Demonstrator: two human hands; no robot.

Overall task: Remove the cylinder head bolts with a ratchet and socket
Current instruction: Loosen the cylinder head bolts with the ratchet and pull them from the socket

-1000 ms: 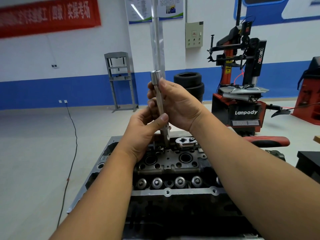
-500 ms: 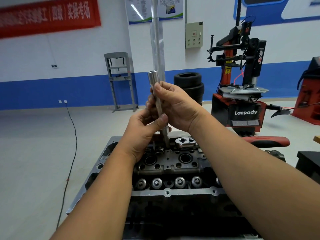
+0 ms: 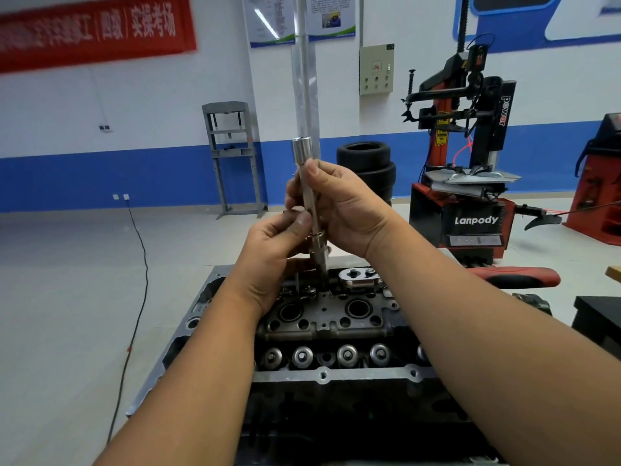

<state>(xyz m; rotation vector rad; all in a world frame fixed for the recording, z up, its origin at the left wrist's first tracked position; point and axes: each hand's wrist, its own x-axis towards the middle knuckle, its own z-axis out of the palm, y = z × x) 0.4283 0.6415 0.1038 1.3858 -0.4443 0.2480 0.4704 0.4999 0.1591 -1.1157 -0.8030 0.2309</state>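
Step in hand: you are handling the extension bar (image 3: 308,193) with its socket (image 3: 318,255), upright above the cylinder head (image 3: 322,314); it looks like you are seating the socket on the bar or lining it up, not yet turning anything.
Right hand: your right hand (image 3: 349,206) wraps the upper bar, thumb pressed just below the bar's wide top end.
Left hand: your left hand (image 3: 272,250) pinches the lower bar, thumb just above the socket's collar.
Ratchet: the ratchet (image 3: 359,275) lies on the far side of the head, just right of the bar's lower tip, its red handle (image 3: 517,275) pointing right; neither hand touches it.
Bolts: I cannot tell which head bolt you are aiming at; the bar's tip sits over the far row of the head, partly hidden by your left hand.
Progress: early, as I judge it, since the tool is not assembled.
Next move: push the socket fully home, drop it squarely onto a bolt, then fit the ratchet to the top end.
Watch for: a tilted bar letting the socket slip off the bolt.
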